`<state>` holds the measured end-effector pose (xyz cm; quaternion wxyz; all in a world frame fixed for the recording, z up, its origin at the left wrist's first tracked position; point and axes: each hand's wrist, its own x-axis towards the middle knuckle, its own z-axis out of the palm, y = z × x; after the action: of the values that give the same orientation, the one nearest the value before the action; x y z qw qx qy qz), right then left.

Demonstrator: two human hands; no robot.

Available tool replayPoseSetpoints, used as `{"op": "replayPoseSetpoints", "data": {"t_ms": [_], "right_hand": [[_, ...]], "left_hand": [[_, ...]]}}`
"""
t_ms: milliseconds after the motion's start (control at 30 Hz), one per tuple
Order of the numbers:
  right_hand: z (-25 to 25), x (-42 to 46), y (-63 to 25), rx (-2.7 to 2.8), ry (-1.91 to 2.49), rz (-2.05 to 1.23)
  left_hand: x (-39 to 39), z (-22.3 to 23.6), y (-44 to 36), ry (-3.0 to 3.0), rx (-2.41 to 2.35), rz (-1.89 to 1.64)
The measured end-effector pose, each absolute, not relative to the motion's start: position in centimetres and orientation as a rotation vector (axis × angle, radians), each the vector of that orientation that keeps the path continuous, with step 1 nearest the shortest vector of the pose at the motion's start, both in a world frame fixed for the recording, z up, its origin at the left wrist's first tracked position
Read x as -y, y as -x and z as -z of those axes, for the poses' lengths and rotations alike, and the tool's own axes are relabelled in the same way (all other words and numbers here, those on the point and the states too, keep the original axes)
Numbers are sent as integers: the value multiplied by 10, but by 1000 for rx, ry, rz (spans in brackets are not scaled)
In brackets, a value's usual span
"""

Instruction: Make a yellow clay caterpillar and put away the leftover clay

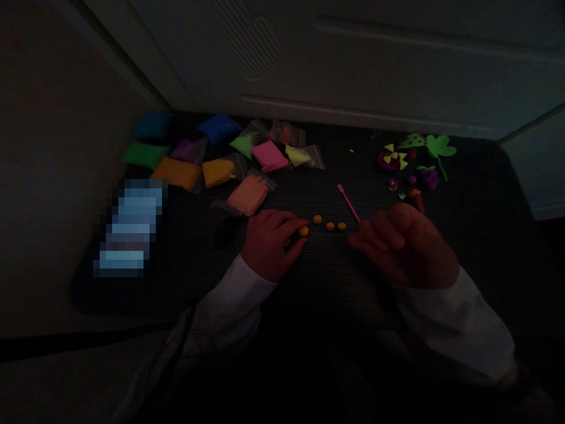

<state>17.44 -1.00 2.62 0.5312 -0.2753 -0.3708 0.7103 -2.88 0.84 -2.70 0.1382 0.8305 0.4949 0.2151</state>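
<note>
My left hand [270, 242] rests on the dark table [318, 277] with its fingers pinched on a small orange clay ball [303, 231]. Three more orange clay balls [329, 223] lie in a row just to the right of it. My right hand [404, 242] hovers beside them, fingers curled round the lower end of a thin pink stick tool [348, 203] that points up and to the left. Both arms wear white sleeves. The scene is very dim.
Several bags of coloured clay [220, 156] lie at the back left: blue, green, purple, orange, yellow, pink, peach. Finished clay shapes [415, 162], among them a green leaf and purple bits, sit at the back right. A white door [353, 59] stands behind the table.
</note>
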Motion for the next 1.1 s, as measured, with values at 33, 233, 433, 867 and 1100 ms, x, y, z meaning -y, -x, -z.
{"op": "replayPoseSetpoints", "data": {"t_ms": [33,233,433,867,1100], "right_hand": [[-26,10,-174,883,651,-1699],[-22,10,-174,847,578,-1755],[-20,4,-170,826,534,-1787],[-126,-7,-129,1106,98,-1687],[-148,-2,-113,1159,17,-1588]], "left_hand": [[-9,28,29,-2403,-1437,-607],[-11,29,28,-2344,-1426,-695],[-15,-1,28,-2136,-1374,-1094],[-36,-126,14,-1341,-863,-1757],[-33,-153,25,-1577,-726,-1828]]}}
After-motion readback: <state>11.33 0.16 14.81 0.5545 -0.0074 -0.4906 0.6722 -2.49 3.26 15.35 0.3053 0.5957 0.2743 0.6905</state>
